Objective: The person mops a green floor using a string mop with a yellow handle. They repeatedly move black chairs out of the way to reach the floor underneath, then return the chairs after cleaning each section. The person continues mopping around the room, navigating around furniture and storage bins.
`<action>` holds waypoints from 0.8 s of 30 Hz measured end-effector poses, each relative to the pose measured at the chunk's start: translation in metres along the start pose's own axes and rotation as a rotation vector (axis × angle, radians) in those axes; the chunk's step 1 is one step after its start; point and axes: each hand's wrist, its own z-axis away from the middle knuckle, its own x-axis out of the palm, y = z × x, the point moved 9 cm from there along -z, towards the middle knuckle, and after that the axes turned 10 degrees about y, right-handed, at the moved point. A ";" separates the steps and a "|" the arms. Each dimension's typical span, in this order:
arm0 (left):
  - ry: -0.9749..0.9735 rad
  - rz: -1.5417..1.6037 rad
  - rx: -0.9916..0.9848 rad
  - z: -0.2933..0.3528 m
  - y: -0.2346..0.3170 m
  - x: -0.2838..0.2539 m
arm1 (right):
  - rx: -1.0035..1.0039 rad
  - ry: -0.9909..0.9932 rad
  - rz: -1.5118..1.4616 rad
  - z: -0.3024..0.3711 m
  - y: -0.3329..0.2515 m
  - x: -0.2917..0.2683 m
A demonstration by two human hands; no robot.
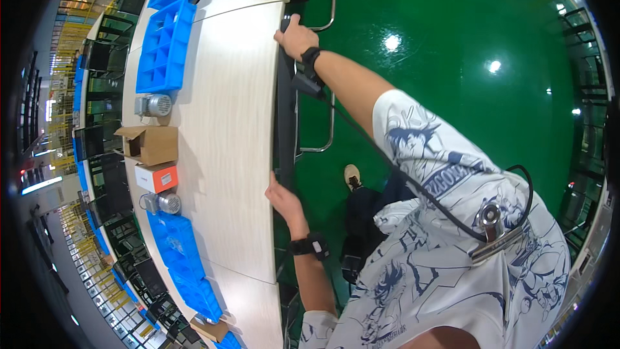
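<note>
A black chair (285,113) with shiny metal tube legs stands close against the long edge of a pale wood-grain table (226,90). My right hand (299,37) is closed round the far end of its black part, right at the table edge. At the near end, my left hand (285,205) has its fingers bent against the chair, with one digit pointing along the table edge; part of the grip is hidden. Each wrist wears a black strap. A small black device (309,84) hangs by my right wrist, with a cable running toward my shirt.
Along the table's far side stand blue divided bins (161,52), a grey motor (155,105), an open cardboard box (155,145), an orange-and-white box (157,178) and a second motor (165,203). More blue bins (177,245) follow. The green floor (452,39) lies to the right.
</note>
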 end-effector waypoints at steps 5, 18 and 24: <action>0.093 0.043 0.012 -0.043 -0.028 -0.005 | 0.123 -0.199 -0.564 0.013 0.027 0.061; -0.240 0.109 -0.393 -0.092 -0.095 0.012 | 0.938 -0.250 0.262 0.625 0.566 -0.294; -0.252 0.435 -0.379 -0.160 -0.147 0.010 | 1.125 0.295 -0.004 0.799 0.637 -0.342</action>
